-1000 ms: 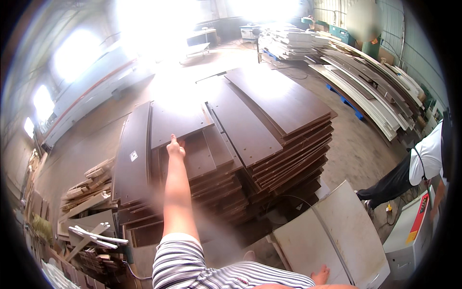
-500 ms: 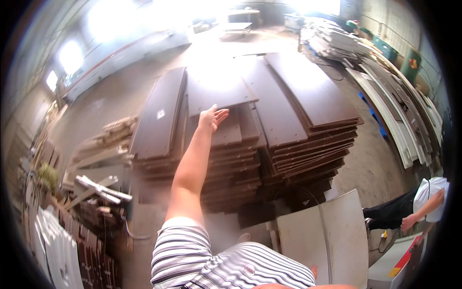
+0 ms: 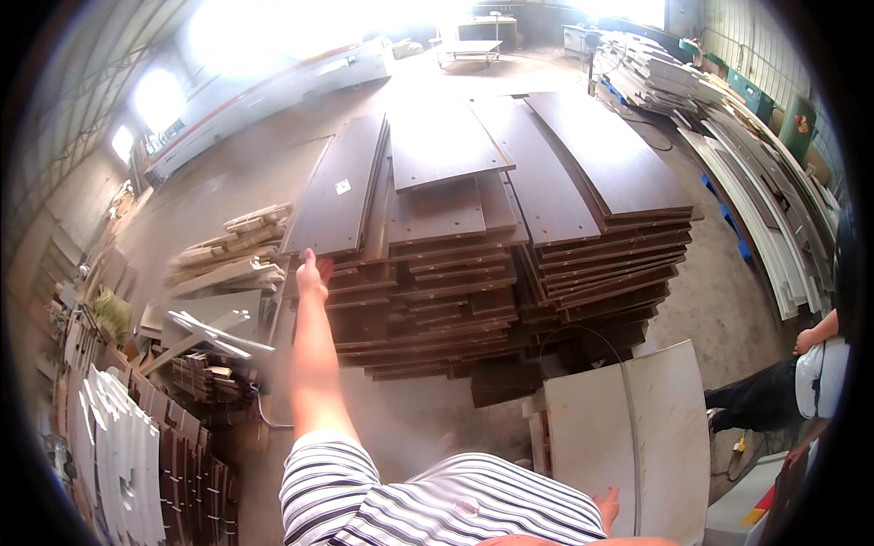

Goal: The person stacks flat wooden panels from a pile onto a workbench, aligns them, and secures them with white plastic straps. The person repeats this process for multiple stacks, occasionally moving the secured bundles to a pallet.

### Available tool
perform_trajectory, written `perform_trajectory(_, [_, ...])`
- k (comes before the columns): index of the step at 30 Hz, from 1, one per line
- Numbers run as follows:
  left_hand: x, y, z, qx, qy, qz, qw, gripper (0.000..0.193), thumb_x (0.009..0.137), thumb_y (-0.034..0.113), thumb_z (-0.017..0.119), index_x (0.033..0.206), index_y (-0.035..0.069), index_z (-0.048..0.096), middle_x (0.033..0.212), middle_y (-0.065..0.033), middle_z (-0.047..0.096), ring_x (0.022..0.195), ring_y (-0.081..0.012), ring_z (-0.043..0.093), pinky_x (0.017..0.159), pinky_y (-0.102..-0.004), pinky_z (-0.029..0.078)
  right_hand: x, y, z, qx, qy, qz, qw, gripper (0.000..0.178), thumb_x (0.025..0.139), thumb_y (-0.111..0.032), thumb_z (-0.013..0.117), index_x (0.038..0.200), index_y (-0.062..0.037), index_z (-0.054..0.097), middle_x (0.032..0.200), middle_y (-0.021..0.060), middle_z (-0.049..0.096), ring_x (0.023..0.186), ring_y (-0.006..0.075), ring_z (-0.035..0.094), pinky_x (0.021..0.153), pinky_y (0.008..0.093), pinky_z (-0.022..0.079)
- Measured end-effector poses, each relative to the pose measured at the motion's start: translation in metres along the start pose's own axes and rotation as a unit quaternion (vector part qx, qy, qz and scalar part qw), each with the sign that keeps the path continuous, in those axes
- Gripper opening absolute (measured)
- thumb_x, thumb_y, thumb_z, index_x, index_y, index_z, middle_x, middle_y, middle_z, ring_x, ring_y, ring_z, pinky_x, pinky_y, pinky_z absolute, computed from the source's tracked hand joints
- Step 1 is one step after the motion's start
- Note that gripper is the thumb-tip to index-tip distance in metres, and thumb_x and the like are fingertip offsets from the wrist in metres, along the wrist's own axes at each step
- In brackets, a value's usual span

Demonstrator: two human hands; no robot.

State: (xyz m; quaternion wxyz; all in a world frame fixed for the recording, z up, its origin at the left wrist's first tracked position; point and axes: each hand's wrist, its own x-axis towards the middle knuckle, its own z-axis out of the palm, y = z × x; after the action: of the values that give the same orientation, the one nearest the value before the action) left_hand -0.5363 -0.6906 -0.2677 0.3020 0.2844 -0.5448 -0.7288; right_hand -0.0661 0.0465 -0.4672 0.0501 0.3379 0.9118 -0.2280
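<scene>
My left arm reaches forward to the left end of a stack of dark brown boards. My left hand (image 3: 314, 276) is closed at the near corner of the leftmost dark brown board (image 3: 339, 196), its thumb over the top edge and its fingers by the front edge. A small white label (image 3: 342, 187) lies on that board. Close to my body, my right hand (image 3: 608, 506) hangs over a large off-white panel (image 3: 583, 428), fingers stretched out and nothing seen in them. Most of my right arm is hidden.
More dark brown boards (image 3: 596, 155) overlap unevenly to the right. Wooden strips (image 3: 238, 238) and white offcuts (image 3: 218, 332) lie at left. Long panels (image 3: 756, 209) line the right side. A person in black trousers (image 3: 760, 405) stands at right. A dark cable (image 3: 630, 437) crosses the off-white panel.
My left hand has moved left and nearer, from the middle board's front edge to the leftmost board's near corner, and has closed. My right hand has come further into view. The view has shifted slightly.
</scene>
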Motion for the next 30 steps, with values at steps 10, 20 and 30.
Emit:
perform_trajectory(10, [0.035, 0.035, 0.017, -0.006, -0.104, -0.008, 0.994, 0.026, 0.085, 0.016, 0.068, 0.093, -0.006, 0.056, 0.088, -0.0151, 0.064, 0.067, -0.0227, 0.065, 0.054, -0.0322, 0.057, -0.061, -0.058, 0.058, 0.028, -0.024, -0.036, 0.999, 0.029, 0.07, -0.013, 0.065, 0.093, 0.0035, 0.058, 0.092, 0.0225, 0.059, 0.087, 0.0408, 0.056, 0.079, 0.046, 0.046])
perform_trajectory(20, [0.092, 0.043, 0.011, 0.464, -0.091, 0.271, 0.839, 0.049, 0.079, 0.035, 0.072, 0.106, -0.004, 0.06, 0.102, -0.0225, 0.065, 0.096, -0.0326, 0.064, 0.082, -0.0403, 0.05, -0.113, -0.139, 0.086, 0.085, -0.091, -0.057, 0.991, 0.036, 0.071, -0.017, 0.068, 0.1, 0.004, 0.061, 0.094, 0.024, 0.061, 0.081, 0.0354, 0.062, 0.072, 0.0427, 0.05])
perform_trajectory(30, [0.051, 0.018, 0.031, 0.335, -0.108, 0.17, 0.92, 0.042, 0.077, 0.029, 0.073, 0.102, -0.002, 0.061, 0.097, -0.0164, 0.066, 0.091, -0.0281, 0.064, 0.082, -0.0378, 0.049, -0.102, -0.135, 0.085, 0.08, -0.062, -0.04, 0.994, 0.031, 0.075, -0.02, 0.066, 0.097, 0.0017, 0.06, 0.093, 0.0225, 0.064, 0.085, 0.0365, 0.063, 0.076, 0.0427, 0.05])
